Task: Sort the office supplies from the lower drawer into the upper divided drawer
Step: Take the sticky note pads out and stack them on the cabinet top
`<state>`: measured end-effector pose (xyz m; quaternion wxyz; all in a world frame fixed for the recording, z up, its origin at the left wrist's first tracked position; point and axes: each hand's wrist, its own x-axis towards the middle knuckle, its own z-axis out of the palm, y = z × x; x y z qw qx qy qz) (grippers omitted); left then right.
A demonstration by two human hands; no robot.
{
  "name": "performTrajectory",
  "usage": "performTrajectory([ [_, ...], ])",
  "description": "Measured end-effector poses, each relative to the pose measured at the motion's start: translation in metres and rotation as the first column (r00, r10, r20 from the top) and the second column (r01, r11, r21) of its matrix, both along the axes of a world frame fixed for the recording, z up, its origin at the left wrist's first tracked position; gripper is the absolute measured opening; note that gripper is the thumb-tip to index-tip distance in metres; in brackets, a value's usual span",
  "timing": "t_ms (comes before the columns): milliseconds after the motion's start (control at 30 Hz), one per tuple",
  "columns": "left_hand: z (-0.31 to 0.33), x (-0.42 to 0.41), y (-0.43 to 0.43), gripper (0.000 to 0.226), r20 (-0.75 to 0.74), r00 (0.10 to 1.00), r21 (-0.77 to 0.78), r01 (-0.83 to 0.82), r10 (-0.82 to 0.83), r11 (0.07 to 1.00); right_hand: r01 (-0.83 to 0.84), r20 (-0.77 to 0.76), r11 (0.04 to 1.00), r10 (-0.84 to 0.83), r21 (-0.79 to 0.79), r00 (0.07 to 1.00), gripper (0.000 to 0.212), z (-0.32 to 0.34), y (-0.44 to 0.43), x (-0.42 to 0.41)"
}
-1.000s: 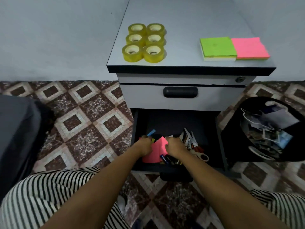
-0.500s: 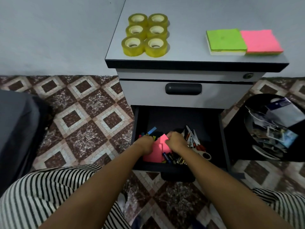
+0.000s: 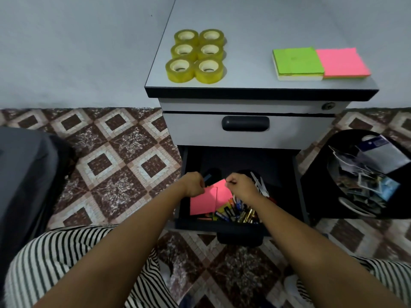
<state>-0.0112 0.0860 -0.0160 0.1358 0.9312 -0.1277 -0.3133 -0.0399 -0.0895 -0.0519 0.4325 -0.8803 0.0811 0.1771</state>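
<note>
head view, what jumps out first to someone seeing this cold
The bright pink sticky notes stand out, pinched by the left hand and right hand over the cluttered open lower drawer. Next come six yellow tape rolls at the left of the cabinet top, and a green sticky pad beside a pink sticky pad at its right.

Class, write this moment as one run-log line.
left hand holds pink sticky notes | right hand pinches them | lower drawer open | upper drawer closed
</note>
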Motion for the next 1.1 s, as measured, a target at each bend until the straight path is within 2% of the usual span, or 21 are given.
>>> performTrajectory([
  [67, 0.008, 0.003, 0.002, 0.026, 0.001, 0.999, -0.041, -0.032, 0.032, 0.999, 0.020, -0.007, 0.999, -0.019, 0.040, 1.000, 0.013, 0.003, -0.001, 0.001],
  [200, 0.027, 0.008, 0.003, 0.020, -0.068, 0.977, -0.205, -0.212, 0.202, 0.956, 0.219, 0.045, 0.968, -0.226, 0.125, 0.973, 0.009, 0.011, -0.010, 0.009],
  [333, 0.047, 0.007, -0.003, 0.003, -0.275, 0.902, -0.414, -0.423, 0.332, 0.806, 0.327, 0.032, 0.921, -0.341, 0.212, 0.939, 0.015, 0.029, -0.039, 0.006],
  [500, 0.079, 0.000, -0.025, 0.014, -0.490, 0.809, -0.555, -0.577, 0.325, 0.600, 0.390, -0.144, 0.787, -0.368, 0.478, 0.919, 0.026, 0.077, -0.080, -0.010],
  [600, 0.101, -0.002, -0.038, 0.016, -0.564, 0.779, -0.604, -0.615, 0.274, 0.507, 0.362, -0.112, 0.757, -0.362, 0.544, 0.926, 0.030, 0.111, -0.099, -0.021],
  [733, 0.136, -0.003, -0.050, 0.020, -0.610, 0.779, -0.677, -0.608, 0.145, 0.415, 0.317, -0.039, 0.778, -0.353, 0.543, 0.935, 0.029, 0.154, -0.121, -0.028],
  [867, 0.181, 0.005, -0.063, 0.019, -0.591, 0.806, -0.759, -0.568, 0.029, 0.318, 0.186, 0.075, 0.785, -0.283, 0.590, 0.956, 0.029, 0.204, -0.142, -0.028],
  [967, 0.213, 0.016, -0.079, 0.017, -0.547, 0.835, -0.808, -0.545, 0.061, 0.224, 0.162, 0.119, 0.717, -0.325, 0.678, 0.938, 0.028, 0.237, -0.156, -0.019],
  [1100, 0.236, 0.035, -0.104, 0.012, -0.529, 0.827, -0.834, -0.548, 0.190, 0.064, 0.256, 0.155, 0.651, -0.504, 0.714, 0.850, 0.032, 0.263, -0.172, 0.001],
])
